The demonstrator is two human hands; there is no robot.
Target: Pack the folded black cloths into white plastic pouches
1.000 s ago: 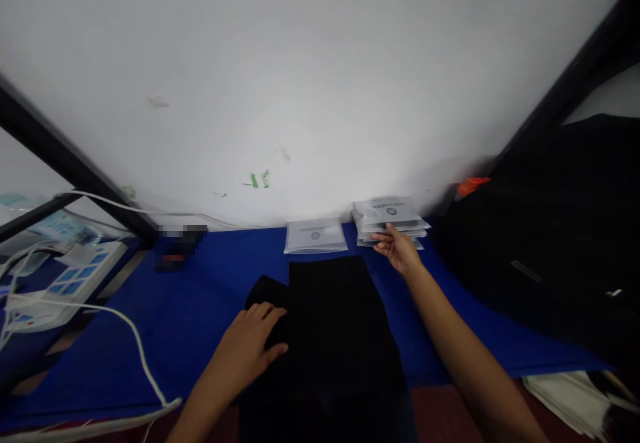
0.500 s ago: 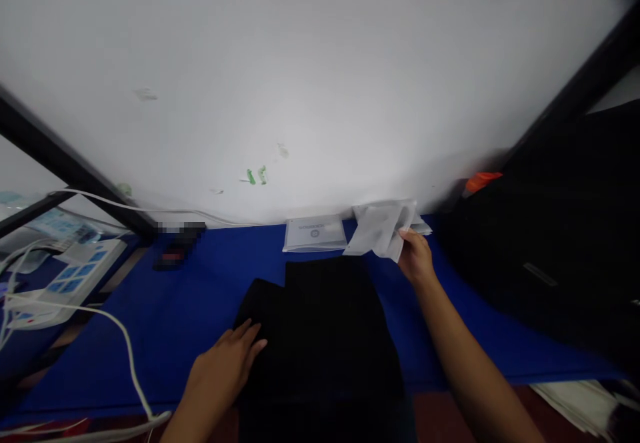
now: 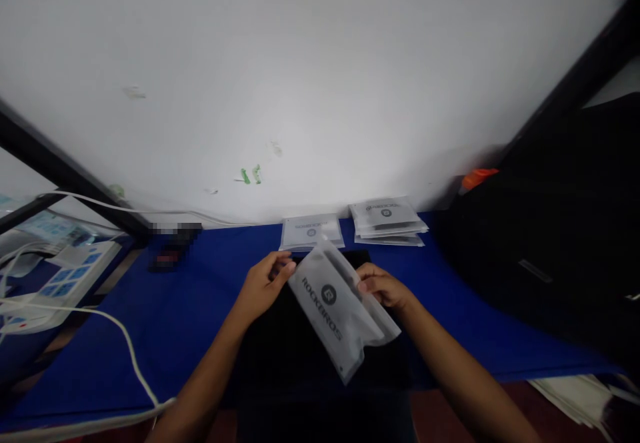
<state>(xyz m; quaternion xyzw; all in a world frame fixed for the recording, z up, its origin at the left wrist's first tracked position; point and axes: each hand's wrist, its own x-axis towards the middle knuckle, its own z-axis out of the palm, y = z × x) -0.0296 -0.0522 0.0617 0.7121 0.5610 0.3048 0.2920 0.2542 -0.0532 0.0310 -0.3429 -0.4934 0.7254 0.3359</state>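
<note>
A blue cloth-covered table [image 3: 185, 316] spreads out before you, backed by a plain white wall [image 3: 320, 83]. At your right a big heap of black fabric [image 3: 550, 249] fills the corner. In front of you, on the blue cover, lies a flat folded black garment [image 3: 320, 363], dark enough that its folds are hard to make out.

Above that garment you hold a frosted translucent plastic bag [image 3: 336, 308], flat and oblong, tilted on a diagonal, with ROCKBROS and a round logo printed in dark grey along it. Its lower end hangs free, slightly creased. Your left hand [image 3: 263, 286] pinches the bag's upper left edge between fingers and thumb; your right hand [image 3: 383, 287] grips its right side, fingers closed on the plastic.

Against the wall sit a stack of matching printed bags [image 3: 387, 221] and, just left of it, a single flat bag [image 3: 311, 231]. A white cable [image 3: 127, 343] trails across the table's left side.
</note>
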